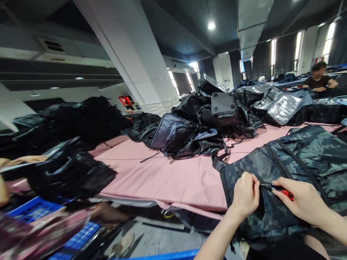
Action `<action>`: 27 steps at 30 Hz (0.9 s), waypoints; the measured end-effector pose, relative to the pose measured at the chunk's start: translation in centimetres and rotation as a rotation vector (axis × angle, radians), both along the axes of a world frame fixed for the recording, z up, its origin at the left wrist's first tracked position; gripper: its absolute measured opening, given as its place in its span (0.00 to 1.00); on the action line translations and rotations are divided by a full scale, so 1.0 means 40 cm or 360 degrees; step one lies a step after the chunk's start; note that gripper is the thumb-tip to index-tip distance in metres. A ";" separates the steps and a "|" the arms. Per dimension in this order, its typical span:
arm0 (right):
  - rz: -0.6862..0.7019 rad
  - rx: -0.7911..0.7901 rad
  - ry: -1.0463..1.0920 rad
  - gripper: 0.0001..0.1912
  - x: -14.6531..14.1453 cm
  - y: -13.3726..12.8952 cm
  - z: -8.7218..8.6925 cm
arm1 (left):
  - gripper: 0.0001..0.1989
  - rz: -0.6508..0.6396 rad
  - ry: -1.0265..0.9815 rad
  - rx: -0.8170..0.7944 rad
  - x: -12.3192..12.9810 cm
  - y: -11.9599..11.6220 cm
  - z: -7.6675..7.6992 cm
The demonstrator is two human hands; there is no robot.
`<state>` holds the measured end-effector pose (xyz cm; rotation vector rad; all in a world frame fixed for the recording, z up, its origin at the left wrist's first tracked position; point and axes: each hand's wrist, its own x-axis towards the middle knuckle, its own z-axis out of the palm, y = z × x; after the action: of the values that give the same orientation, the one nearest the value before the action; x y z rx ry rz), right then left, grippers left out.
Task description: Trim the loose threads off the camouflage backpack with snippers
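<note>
A dark camouflage backpack (306, 155) lies flat on the pink-covered table (162, 177), over its near edge. Above the bag's lower panel, my left hand (245, 191) is closed in a pinch; what sits between its fingertips is too small to make out. My right hand (300, 200) grips a small pair of snips (287, 195) with a red and black handle. Their dark tip points left and reaches close to my left fingertips. The backpack's strap (221, 162) trails off its left corner onto the pink cloth.
Several dark bags (187, 133) are heaped across the table, some showing silvery lining (284, 108). At left, a co-worker's blurred arm (24, 159) is by a black bag (73, 169). Blue crates (35, 209) stand below. Another person (320, 79) is at the far right.
</note>
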<state>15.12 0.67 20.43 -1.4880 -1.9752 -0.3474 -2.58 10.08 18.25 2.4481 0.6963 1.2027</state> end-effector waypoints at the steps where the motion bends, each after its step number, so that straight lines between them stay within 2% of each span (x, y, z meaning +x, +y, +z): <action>1: -0.0011 0.0007 -0.0010 0.07 -0.002 0.001 0.000 | 0.03 -0.0018 0.0005 0.0001 0.000 0.000 -0.001; 7: -0.0018 -0.0004 -0.0048 0.10 -0.014 0.006 0.004 | 0.03 -0.0063 0.0014 0.0007 -0.002 -0.003 0.002; 14: -0.0024 0.0083 0.0214 0.07 -0.002 -0.007 -0.010 | 0.03 -0.0051 -0.0095 -0.0100 -0.007 -0.007 0.004; 20: -0.0060 0.0010 0.0020 0.09 0.003 -0.013 -0.011 | 0.03 -0.0034 -0.0138 -0.0090 0.001 -0.009 0.000; 27: -0.0070 0.0027 0.0001 0.10 -0.003 -0.012 -0.005 | 0.03 -0.0027 -0.0089 0.0029 0.002 -0.013 -0.006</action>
<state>14.98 0.19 20.24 -1.5227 -1.9368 -0.3811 -2.52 9.58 18.01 2.4201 0.6502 1.2708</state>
